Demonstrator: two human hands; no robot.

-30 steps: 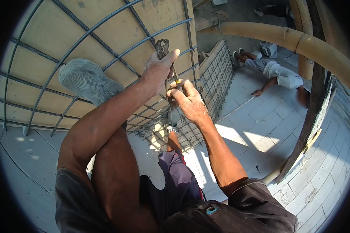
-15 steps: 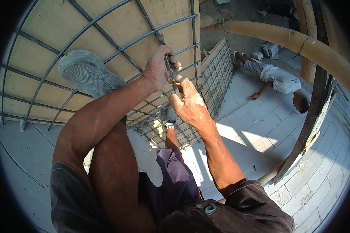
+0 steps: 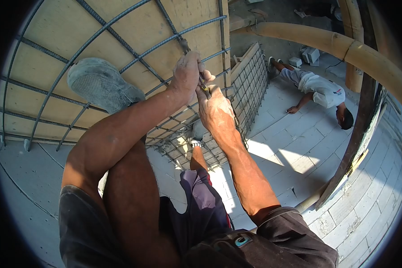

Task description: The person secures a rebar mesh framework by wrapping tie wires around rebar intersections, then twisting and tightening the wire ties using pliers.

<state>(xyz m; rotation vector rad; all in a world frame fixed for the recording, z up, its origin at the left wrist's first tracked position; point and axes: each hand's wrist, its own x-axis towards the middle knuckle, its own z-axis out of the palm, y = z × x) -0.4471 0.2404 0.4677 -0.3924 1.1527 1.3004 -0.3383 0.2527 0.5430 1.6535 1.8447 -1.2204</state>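
A dark metal tool (image 3: 205,87) with a bit of yellow on it runs between my two hands. My left hand (image 3: 187,76) is wrapped round its upper part, and a dark end of it sticks out above that fist, beside the rebar grid (image 3: 138,57). Just below and to the right, my right hand (image 3: 215,105) is closed round the lower part. What kind of tool it is cannot be made out. Behind the grid lies a tan board (image 3: 134,27).
My shoe (image 3: 103,85) rests on the grid at the left. A bamboo pole (image 3: 308,35) crosses the upper right. A person (image 3: 319,87) in a light shirt is on the white block floor (image 3: 290,147). A finer mesh (image 3: 250,85) stands at centre right.
The tool has swung from more upright to slanted between my hands. My right hand has closed round its lower part. The view has shifted slightly, and the person at the right has lowered an arm.
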